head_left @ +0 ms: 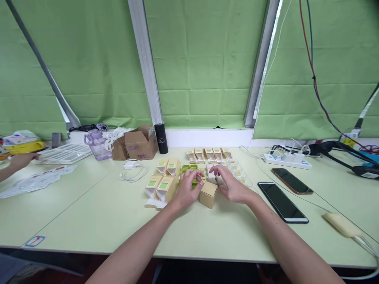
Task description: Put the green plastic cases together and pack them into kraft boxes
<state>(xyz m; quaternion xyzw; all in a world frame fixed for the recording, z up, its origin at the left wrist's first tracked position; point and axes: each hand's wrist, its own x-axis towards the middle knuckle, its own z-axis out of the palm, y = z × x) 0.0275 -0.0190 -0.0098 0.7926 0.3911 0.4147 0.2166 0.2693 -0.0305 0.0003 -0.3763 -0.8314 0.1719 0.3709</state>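
A small closed cardboard box (208, 197) stands upright on the table between my hands. At its left side is my left hand (189, 185), fingers bent and thumb near the box's top edge; whether it touches cannot be told. My right hand (231, 184) curves over the right side, fingers apart and nothing visible in them. Behind the hands are green containers (185, 167), white pieces (209, 169) and clear round plastic cups (237, 166), partly hidden. To the left lie open boxes with green labels (164, 186), and a row of similar boxes (209, 153) stands at the back.
Two phones (282, 202) (291, 180), a cream power bank (342, 225) and a power strip (287, 159) with cables lie at right. A black bottle (161, 139), carton (140, 144) and purple jug (98, 145) stand behind left. Another person's hand (22, 159) is far left.
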